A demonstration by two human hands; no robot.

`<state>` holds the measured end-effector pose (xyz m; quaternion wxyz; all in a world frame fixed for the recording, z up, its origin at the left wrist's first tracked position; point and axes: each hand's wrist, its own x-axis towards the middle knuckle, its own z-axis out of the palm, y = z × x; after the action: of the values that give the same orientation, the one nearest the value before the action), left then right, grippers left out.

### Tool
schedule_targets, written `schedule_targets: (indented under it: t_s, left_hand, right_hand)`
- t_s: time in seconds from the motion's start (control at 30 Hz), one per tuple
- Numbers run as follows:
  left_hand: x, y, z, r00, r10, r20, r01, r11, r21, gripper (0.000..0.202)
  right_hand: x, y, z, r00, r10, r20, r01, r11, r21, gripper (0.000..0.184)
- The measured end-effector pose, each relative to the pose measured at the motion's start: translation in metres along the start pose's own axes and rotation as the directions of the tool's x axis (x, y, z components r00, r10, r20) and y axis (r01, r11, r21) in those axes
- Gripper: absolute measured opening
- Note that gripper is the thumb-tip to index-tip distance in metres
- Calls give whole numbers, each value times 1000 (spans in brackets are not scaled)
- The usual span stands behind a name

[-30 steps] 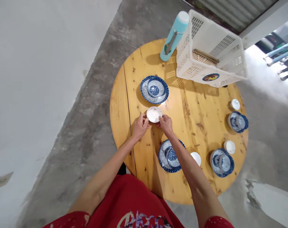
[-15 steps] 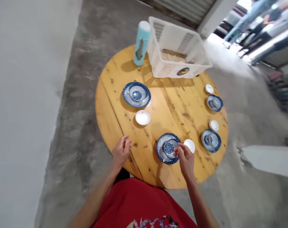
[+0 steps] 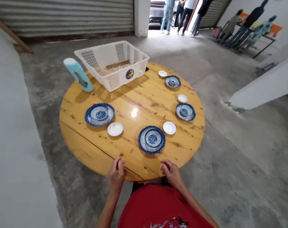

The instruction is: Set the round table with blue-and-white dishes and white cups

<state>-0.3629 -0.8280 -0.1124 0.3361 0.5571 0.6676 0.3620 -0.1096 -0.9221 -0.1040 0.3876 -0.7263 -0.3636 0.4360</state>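
Observation:
At the near edge of the round wooden table, my left hand [image 3: 116,172] hovers with its fingers curled together and nothing visible in them. My right hand [image 3: 170,171] is loosely closed and empty, just in front of a blue-patterned plate [image 3: 144,148]. A bowl [image 3: 153,138] rests on that plate, apart from both hands. To its right lies a small white dish [image 3: 169,128]. Farther left, another blue-rimmed plate [image 3: 88,117] carries a bowl [image 3: 100,113], with a white dish [image 3: 115,129] beside it.
Two more plates [image 3: 185,112] [image 3: 172,81] with bowls and small white dishes [image 3: 182,98] line the table's right side. A white plastic crate [image 3: 115,80] and a light blue bottle [image 3: 78,74] stand at the back. People [image 3: 179,14] stand in the doorway.
My right hand has drawn back from the bowl on the near plate toward the table edge. My view has tilted up and turned, showing more of the room.

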Motion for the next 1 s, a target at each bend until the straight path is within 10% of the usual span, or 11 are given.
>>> schedule_targets:
  t_s: [0.13, 0.33, 0.53, 0.77, 1.0]
  left_hand:
    - [-47, 16, 31, 999, 20, 39, -22, 998, 51, 24]
    - [-134, 66, 123, 972, 102, 211, -92, 994, -58, 29]
    - [-200, 123, 204, 786, 316, 531, -314, 945, -97, 29]
    - [-217, 159, 255, 623, 423, 658, -496, 864, -85, 29]
    - [-199, 184, 314, 614, 398, 681, -476, 875, -83, 28]
  right_hand:
    - [-12, 38, -53, 997, -23, -78, 23, 1000, 7, 30]
    - [-58, 159, -149, 974, 171, -150, -173, 985, 1, 39]
    - [-121, 253, -238, 898, 359, -254, -326, 931, 162, 47]
    - [-144, 279, -277, 795, 449, -408, -325, 883, 340, 50]
    - [-103, 258, -312, 843, 413, -345, -287, 887, 360, 50]
